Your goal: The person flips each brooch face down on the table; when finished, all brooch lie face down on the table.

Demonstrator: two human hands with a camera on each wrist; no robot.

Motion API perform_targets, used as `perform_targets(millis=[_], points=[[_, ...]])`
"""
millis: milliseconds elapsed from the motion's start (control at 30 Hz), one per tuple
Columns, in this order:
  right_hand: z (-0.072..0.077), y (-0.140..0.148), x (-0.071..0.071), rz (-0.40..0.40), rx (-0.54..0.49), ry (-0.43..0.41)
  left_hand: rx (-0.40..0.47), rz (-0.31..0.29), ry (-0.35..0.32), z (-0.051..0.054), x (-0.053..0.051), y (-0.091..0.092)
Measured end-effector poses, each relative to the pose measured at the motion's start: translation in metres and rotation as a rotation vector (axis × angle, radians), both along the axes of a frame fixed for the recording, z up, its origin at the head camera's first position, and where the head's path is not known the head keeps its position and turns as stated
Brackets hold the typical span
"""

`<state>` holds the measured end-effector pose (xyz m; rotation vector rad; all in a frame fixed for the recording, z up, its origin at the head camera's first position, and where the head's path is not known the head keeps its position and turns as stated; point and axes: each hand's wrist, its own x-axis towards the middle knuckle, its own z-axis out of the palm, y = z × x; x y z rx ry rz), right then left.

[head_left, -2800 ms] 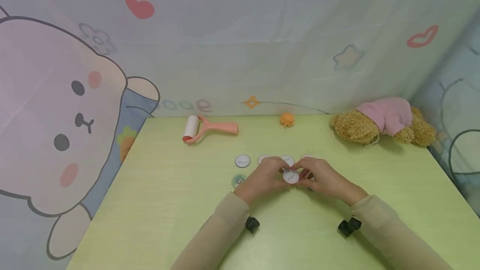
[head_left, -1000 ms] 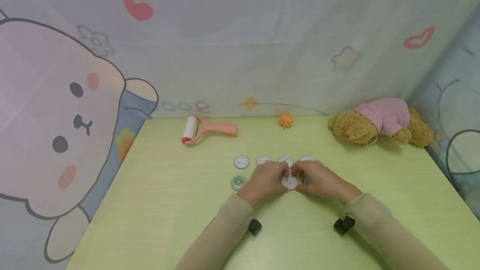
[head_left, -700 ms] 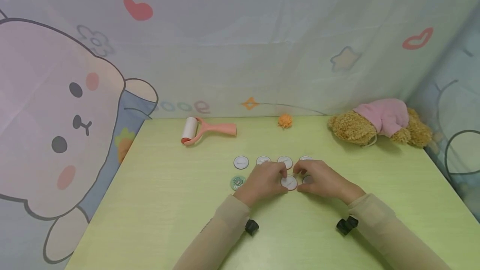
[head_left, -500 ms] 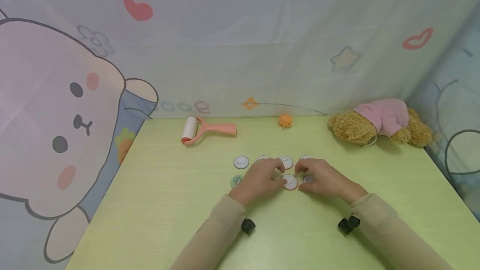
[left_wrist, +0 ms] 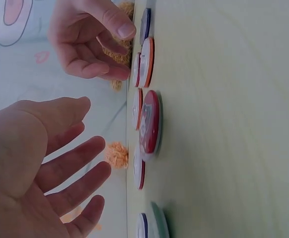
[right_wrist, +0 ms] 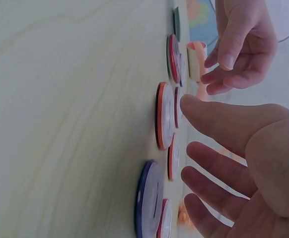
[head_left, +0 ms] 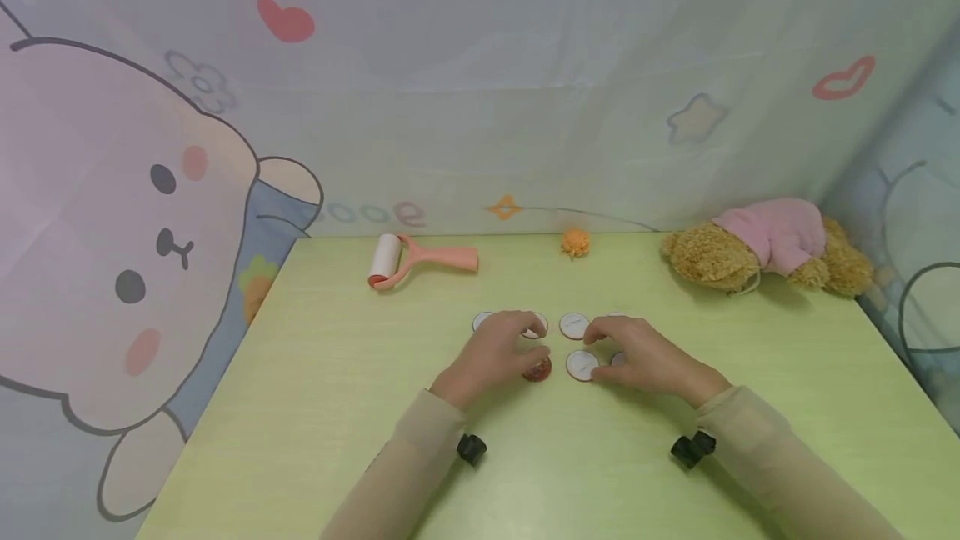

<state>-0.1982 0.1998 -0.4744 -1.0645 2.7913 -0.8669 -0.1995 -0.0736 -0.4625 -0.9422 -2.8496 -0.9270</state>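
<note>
Pin-back button badges lie in two rows on the table. My left hand (head_left: 487,357) hovers with parted fingers by a red badge (head_left: 537,369), picture side up; the left wrist view shows a gap between them. A green badge (left_wrist: 160,223) appears there too, though my left hand covers it in the head view. My right hand (head_left: 648,361) holds nothing, its thumb close beside a white-backed badge (head_left: 582,365) with an orange edge (right_wrist: 159,116). Partly under that hand is a blue-edged badge (right_wrist: 149,198). White pin backs face up along the far row (head_left: 574,325).
A pink-handled lint roller (head_left: 438,257) lies at the table's back left. An orange pom-pom (head_left: 575,242) sits at the back middle. At the back right lies a teddy bear (head_left: 768,244) in pink. A printed curtain (head_left: 480,107) hangs behind the table (head_left: 315,423).
Both hands held the white-backed badge, lowered it into the near row and let go. My left hand has moved left, uncovering the red badge. The right hand stays nearby.
</note>
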Motion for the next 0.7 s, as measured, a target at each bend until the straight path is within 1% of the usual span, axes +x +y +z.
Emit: perform_targets(millis=[67,167,333,400,533,700], points=[[0.001,-0.004,0.000,0.003,-0.002,-0.005,-0.005,0.002,-0.001,0.000,0.000,-0.004],[0.002,-0.010,0.000,0.013,-0.012,-0.009,-0.013,0.014,-0.020,0.001,0.000,-0.010],[0.003,-0.020,-0.002,0.046,-0.029,0.018,0.000,0.028,-0.056,0.001,0.001,-0.018],[0.002,-0.024,-0.003,0.060,-0.028,0.027,0.000,0.025,-0.051,0.000,0.000,-0.021],[0.001,-0.032,-0.004,0.083,-0.042,0.009,-0.008,0.014,-0.030,-0.001,0.001,-0.025],[0.003,-0.040,-0.005,0.083,-0.048,0.001,-0.013,0.001,-0.011,-0.001,0.002,-0.029]])
